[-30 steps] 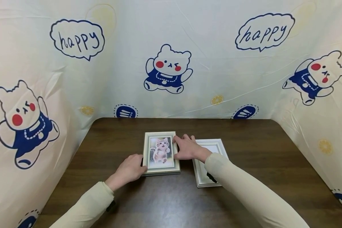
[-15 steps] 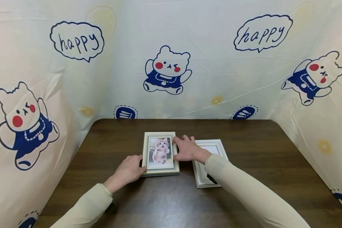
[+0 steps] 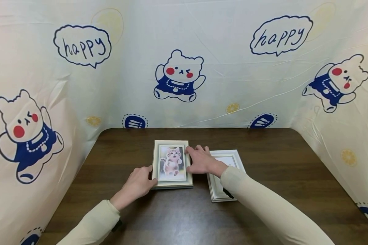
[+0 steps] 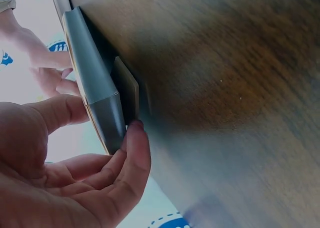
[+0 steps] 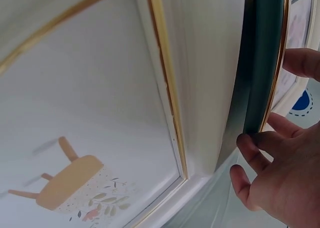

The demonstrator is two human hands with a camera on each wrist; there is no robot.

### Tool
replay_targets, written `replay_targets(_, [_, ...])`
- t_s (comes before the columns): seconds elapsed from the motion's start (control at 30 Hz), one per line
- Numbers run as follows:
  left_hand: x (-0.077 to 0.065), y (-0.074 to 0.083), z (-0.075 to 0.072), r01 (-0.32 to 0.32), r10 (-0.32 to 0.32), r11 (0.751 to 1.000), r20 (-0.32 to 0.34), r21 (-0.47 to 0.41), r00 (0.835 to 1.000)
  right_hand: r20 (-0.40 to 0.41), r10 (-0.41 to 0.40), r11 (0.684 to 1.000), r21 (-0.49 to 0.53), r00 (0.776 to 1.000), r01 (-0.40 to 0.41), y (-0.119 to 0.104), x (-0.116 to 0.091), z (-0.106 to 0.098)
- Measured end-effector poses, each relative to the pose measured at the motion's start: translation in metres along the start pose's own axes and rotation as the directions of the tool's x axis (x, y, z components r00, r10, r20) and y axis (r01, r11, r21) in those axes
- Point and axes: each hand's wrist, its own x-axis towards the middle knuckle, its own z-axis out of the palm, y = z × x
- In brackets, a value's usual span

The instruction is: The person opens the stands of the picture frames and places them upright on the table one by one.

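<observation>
Both hands grip a cream picture frame [image 3: 155, 160] holding a kitten photo, its picture facing up toward the head camera. My left hand [image 3: 137, 185] holds the lower left edge, thumb on the front border. In the left wrist view, its fingers curl behind the frame, one fingertip at a thin flap [image 4: 131, 90] that sticks out from the back. My right hand [image 3: 201, 160] pinches the right edge between thumb and fingers. Under the right forearm lies a second, white picture frame [image 3: 215, 190], partly hidden; the right wrist view shows its print [image 5: 70, 183] of a stool and leaves.
The dark wooden table [image 3: 171, 221] carries both frames. A pale cloth [image 3: 227, 68] printed with cartoon bears and the word happy hangs around the back and sides. The white frame stands close on the right of the held one.
The held frame has shifted very slightly left and its far edge has come up a little. Both hands keep their grip, and the white frame has stayed in place.
</observation>
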Motion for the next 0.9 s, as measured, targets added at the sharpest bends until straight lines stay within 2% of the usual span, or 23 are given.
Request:
replay_targets(0.4, [-0.0043, -0.0023, 0.0016, -0.027, 0.026, 0.999, -0.051, -0.023, 0.998, -0.026, -0.011, 1.000, 0.016, 1.000, 0.011, -0.0010, -0.0031, 0.0011])
replay_targets(0.9, [-0.0091, -0.0047, 0.0017, -0.064, 0.056, 0.996, -0.117, -0.063, 0.992, -0.103, -0.031, 0.999, 0.004, 0.994, 0.032, -0.0024, -0.0050, 0.0031])
